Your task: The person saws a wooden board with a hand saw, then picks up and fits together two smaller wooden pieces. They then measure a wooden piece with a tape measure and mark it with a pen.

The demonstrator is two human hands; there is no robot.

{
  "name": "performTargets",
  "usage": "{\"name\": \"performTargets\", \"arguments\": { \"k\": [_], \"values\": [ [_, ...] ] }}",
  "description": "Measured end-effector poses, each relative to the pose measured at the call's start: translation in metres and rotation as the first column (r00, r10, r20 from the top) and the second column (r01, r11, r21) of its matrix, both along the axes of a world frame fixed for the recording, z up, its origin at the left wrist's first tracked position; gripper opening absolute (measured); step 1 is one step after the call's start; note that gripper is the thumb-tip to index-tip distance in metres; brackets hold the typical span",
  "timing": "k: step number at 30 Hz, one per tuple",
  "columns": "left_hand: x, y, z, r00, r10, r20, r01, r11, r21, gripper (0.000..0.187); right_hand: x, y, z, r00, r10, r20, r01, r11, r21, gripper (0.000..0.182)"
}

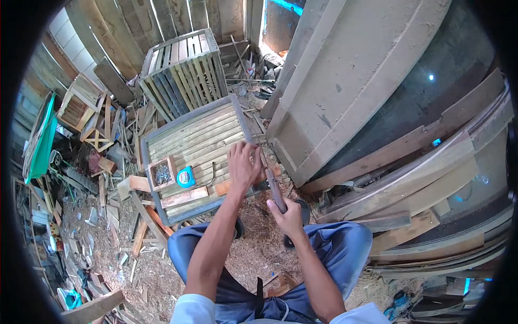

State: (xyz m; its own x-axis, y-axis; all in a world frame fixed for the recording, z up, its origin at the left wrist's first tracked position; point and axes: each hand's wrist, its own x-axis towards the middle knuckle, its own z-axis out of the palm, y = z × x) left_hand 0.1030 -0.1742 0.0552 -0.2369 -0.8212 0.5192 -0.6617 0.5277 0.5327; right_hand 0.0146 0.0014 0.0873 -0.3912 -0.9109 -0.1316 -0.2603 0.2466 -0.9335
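Observation:
My left hand (244, 164) lies palm down near the right edge of a low slatted wooden platform (183, 132), its fingers stretched forward and somewhat apart. My right hand (287, 217) is wrapped round the lower end of a long tool with a brown handle (275, 190). The tool's thin upper end points up beside my left hand, and its exact kind is hard to make out. On the platform sit a blue tape measure (186, 177), a small wooden box (171, 164) of metal bits, a wood strip (184, 197) and a reddish wood piece (222, 187) partly under my left forearm.
A slatted crate (186, 75) stands behind the platform. Large boards (350, 86) lean on the right, above stacked curved planks (410, 183). Wood scraps and shavings (178, 270) litter the ground. At the left are a green panel (42, 140) and a small wooden frame (81, 102).

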Motion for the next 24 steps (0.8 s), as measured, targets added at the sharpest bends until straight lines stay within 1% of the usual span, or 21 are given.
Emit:
{"name": "performTargets", "arguments": {
  "k": [1,4,7,8,10,11,12,14,15,18,20,22,24],
  "values": [
    [-0.003,-0.004,-0.001,1.000,-0.010,0.009,0.010,0.999,0.034,0.018,0.002,-0.001,0.000,1.000,-0.025,0.014,0.025,1.000,-0.009,0.038],
    [-0.005,-0.008,-0.019,0.991,0.129,0.032,-0.131,0.990,0.053,0.028,0.004,-0.002,-0.002,0.999,-0.046,-0.019,0.047,0.999,0.015,0.038],
    [-0.008,-0.013,-0.033,0.959,0.247,0.141,-0.264,0.956,0.124,0.036,0.007,-0.003,-0.008,0.998,-0.063,-0.019,0.062,0.998,-0.019,0.037],
    [-0.008,-0.012,-0.038,0.963,0.232,0.138,-0.250,0.958,0.137,0.037,0.003,-0.001,-0.009,0.999,-0.045,0.004,0.045,0.999,-0.008,0.037],
    [-0.006,-0.011,-0.030,0.972,0.194,0.134,-0.216,0.962,0.166,0.038,-0.004,-0.002,-0.005,0.998,-0.020,0.053,0.019,1.000,0.019,0.036],
    [-0.006,-0.013,-0.032,0.970,0.191,0.149,-0.212,0.967,0.140,0.038,-0.005,-0.003,-0.008,0.973,-0.040,0.227,0.033,0.999,0.033,0.036],
    [-0.007,-0.011,-0.033,0.969,0.196,0.152,-0.218,0.965,0.147,0.038,-0.006,-0.002,-0.008,0.987,-0.039,0.156,0.030,0.998,0.061,0.035],
    [-0.008,-0.012,-0.029,0.965,0.208,0.156,-0.231,0.962,0.144,0.038,-0.004,-0.016,0.027,1.000,-0.028,0.013,0.027,0.995,0.101,0.035],
    [-0.008,-0.012,-0.031,0.960,0.220,0.172,-0.242,0.962,0.123,0.037,-0.002,-0.020,0.044,0.997,0.008,-0.076,0.003,0.990,0.141,0.034],
    [-0.006,-0.015,-0.040,0.948,0.241,0.208,-0.260,0.963,0.068,0.035,0.014,-0.001,0.075,0.983,0.068,-0.170,-0.030,0.975,0.219,0.032],
    [-0.007,-0.015,-0.037,0.944,0.233,0.235,-0.259,0.962,0.086,0.036,0.026,0.029,0.099,0.981,0.057,-0.188,-0.010,0.970,0.245,0.029],
    [-0.008,-0.015,-0.035,0.940,0.230,0.252,-0.260,0.961,0.095,0.036,0.031,0.060,0.110,0.987,0.012,-0.161,0.028,0.969,0.245,0.025],
    [-0.008,-0.013,-0.037,0.944,0.221,0.247,-0.250,0.964,0.092,0.037,0.031,0.070,0.126,0.987,-0.029,-0.156,0.075,0.951,0.300,0.023]
  ]
}}
